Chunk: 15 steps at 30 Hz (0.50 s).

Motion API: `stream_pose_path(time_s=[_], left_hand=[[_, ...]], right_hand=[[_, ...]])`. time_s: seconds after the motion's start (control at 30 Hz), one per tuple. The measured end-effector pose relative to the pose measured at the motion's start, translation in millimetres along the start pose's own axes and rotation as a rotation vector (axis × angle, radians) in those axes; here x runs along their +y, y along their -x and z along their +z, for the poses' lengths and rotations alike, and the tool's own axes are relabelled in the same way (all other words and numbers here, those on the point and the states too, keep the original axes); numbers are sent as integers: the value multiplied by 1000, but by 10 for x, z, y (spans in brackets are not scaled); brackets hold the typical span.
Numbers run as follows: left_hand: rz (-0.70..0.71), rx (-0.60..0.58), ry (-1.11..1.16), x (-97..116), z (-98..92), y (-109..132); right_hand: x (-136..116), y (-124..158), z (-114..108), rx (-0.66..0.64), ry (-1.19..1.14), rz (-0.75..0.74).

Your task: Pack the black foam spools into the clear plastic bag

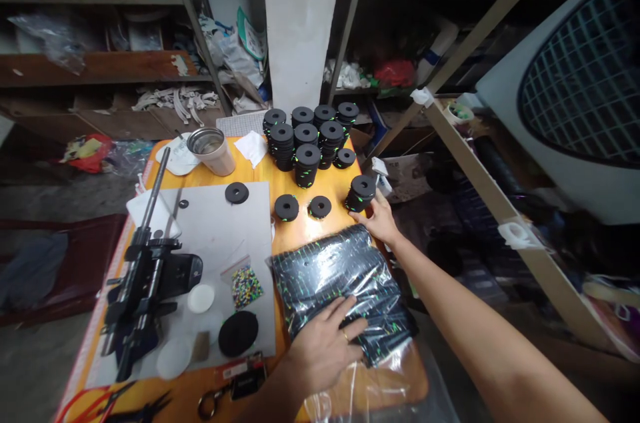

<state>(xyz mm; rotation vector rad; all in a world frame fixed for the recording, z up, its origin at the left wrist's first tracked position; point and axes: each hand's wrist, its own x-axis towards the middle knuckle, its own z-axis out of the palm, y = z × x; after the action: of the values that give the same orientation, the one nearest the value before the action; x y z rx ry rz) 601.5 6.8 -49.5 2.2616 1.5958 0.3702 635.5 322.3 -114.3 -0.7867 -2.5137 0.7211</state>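
My left hand [327,343] lies with its fingers stretched out on a clear plastic bag [335,270] packed with rows of black discs with green marks. My right hand [380,218] is closed around the lower part of a short stack of black ring-shaped discs [361,190] at the table's right side; some fingers are hidden behind it. Just left of that stack lie a single black disc [321,207] and a slightly thicker pile of discs [287,208]. Several taller disc stacks [307,163] stand together behind them.
A grey mat [210,223] carries a black metal clamp-like device [150,276], a small bag of coloured beads [246,286] and a flat black disc [239,334]. A metal cup [215,153] stands behind. Red-handled pliers [95,403] lie at front left. A wooden frame [480,176] rises at right.
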Motion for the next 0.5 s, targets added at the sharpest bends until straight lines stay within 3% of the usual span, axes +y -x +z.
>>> stream_pose_path(time_s=[0.3, 0.5], left_hand=[[3, 28, 21, -5, 36, 6], [-22, -9, 23, 9, 33, -7]], right_hand=[[18, 80, 22, 0, -68, 78], [-271, 37, -420, 147, -75, -11]])
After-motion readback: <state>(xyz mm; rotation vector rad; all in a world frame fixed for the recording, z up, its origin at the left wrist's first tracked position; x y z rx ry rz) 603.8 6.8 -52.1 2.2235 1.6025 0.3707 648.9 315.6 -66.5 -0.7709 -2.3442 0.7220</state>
